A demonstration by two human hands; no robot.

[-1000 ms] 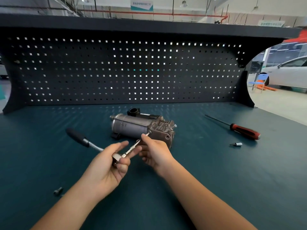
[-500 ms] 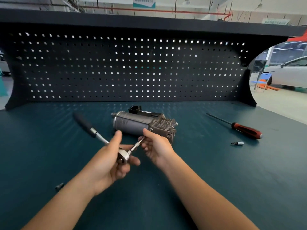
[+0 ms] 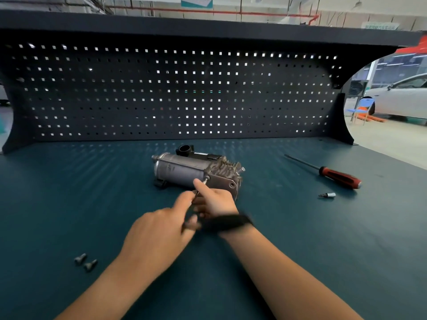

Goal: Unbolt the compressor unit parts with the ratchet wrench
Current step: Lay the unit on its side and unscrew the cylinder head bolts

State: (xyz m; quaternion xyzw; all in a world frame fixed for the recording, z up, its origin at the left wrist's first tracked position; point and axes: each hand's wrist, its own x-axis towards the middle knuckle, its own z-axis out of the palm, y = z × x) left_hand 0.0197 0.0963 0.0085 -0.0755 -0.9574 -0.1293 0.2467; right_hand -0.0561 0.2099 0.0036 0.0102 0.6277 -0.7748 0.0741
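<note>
Presently: right hand (image 3: 215, 202) fingers (image 3: 199, 184) pinching one ratchet wrench (image 3: 226, 221) extension at one compressor unit (image 3: 180, 169), mid-bench (image 3: 69, 204); left hand (image 3: 161, 229), blurred, gripping the wrench head. Lying about: two bolts (image 3: 80, 258), one screwdriver (image 3: 339, 176), one bit (image 3: 327, 195).

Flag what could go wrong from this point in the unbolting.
1. The left hand holds the ratchet wrench, whose blurred handle crosses the wrist of the right hand. A swing could strike it and knock the tip off the bolt.
2. No clamp shows on the compressor, so torque may shift it on the bench.
3. Two loose bolts lie beside the left forearm and might get swept away.
</note>
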